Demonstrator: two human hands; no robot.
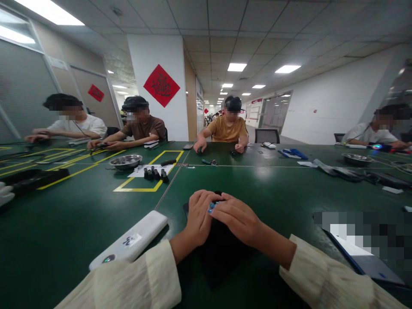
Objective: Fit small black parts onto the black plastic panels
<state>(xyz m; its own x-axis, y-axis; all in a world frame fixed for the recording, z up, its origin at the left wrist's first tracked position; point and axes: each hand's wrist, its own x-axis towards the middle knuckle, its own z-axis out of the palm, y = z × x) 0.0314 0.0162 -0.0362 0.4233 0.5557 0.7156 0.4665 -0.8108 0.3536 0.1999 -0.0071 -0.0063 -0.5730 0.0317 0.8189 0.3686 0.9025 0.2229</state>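
At the near middle of the table, my left hand and my right hand meet, fingers bent and closed together. The fingers of both overlap at the tips, over a black object whose edge shows behind them. Between the hands, at the right fingertips, are small shiny blue bits; whether they are nails or a separate thing I cannot tell. A dark flat item peeks out left of my left hand. What the fingers hold is hidden. Beside my left forearm lies a white power bank-like device with a label.
On the green table, a metal bowl and several black cylindrical parts stand at the left-centre. A phone-like slab lies at right. Another bowl and cables are at far right. Several people sit around the table.
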